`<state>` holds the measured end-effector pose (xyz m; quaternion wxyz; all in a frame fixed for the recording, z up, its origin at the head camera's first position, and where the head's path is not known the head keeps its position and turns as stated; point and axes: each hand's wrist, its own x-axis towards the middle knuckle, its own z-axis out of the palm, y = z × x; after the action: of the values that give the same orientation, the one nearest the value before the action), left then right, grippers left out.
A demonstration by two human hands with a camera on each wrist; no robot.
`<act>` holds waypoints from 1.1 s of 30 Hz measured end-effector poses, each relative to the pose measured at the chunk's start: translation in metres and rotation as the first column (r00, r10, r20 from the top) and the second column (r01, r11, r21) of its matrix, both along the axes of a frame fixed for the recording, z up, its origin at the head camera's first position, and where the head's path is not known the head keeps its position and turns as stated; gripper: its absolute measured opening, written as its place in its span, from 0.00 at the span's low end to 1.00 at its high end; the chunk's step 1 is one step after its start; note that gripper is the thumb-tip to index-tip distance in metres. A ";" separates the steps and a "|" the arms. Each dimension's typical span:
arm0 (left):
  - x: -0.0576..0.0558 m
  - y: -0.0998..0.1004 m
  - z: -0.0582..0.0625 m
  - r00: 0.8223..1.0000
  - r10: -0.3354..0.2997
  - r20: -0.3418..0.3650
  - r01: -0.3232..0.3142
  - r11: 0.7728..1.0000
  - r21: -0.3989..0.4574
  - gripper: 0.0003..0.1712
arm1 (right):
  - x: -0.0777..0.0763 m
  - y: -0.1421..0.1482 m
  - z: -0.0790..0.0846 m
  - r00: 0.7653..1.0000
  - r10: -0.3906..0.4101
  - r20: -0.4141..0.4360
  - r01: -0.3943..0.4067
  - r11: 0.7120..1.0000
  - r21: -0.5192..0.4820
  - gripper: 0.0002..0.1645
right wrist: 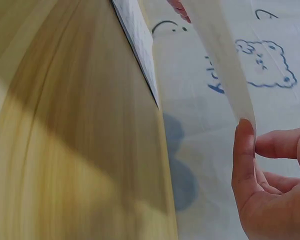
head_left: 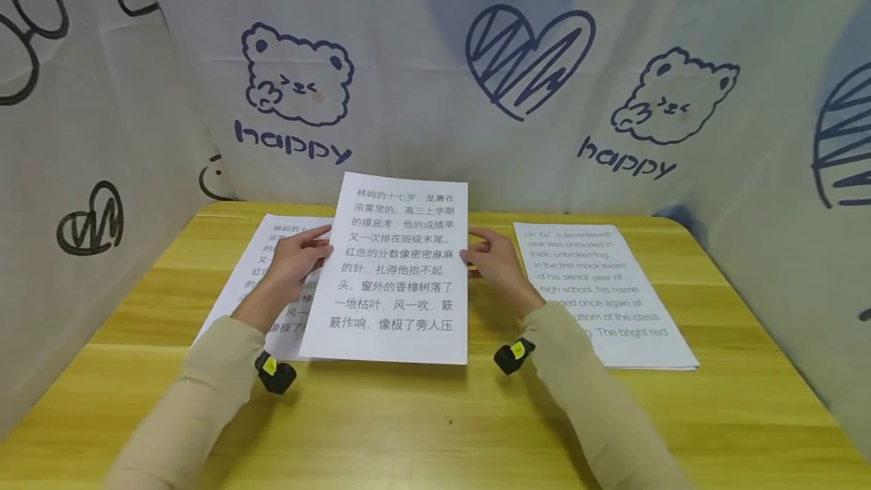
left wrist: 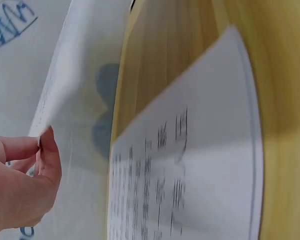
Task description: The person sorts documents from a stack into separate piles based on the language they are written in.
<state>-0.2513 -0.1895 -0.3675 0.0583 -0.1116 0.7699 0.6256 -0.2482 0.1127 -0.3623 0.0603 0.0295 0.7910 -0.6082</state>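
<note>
A sheet of paper [head_left: 395, 271] printed with Chinese text is held up above the table, tilted toward the head camera. My left hand [head_left: 292, 267] pinches its left edge between thumb and fingers, as the left wrist view also shows with the hand [left wrist: 25, 185]. On the opposite edge my right hand [head_left: 500, 267] pinches the paper; in the right wrist view that hand [right wrist: 270, 175] has the thin edge between thumb and fingertips. Beneath and to the left lies a paper stack [head_left: 272, 335] with similar Chinese text, partly covered by the raised sheet and my left arm.
At the right of the wooden table [head_left: 422, 429] lies another paper stack [head_left: 578, 271] with English text, partly behind my right forearm. A white curtain [head_left: 408, 97] with drawn bears and hearts hangs behind and along both sides. Each wrist bears a small black camera [head_left: 275, 373].
</note>
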 end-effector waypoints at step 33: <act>-0.018 -0.136 -0.013 0.997 -0.011 0.075 0.034 0.951 -0.309 0.30 | -0.028 -0.163 -0.030 0.996 -0.012 0.090 0.020 0.996 -0.082 0.36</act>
<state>-0.2691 -0.3258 -0.3804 0.0748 -0.1330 0.8571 0.4920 -0.2765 -0.0506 -0.3924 0.0920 0.0605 0.7615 -0.6388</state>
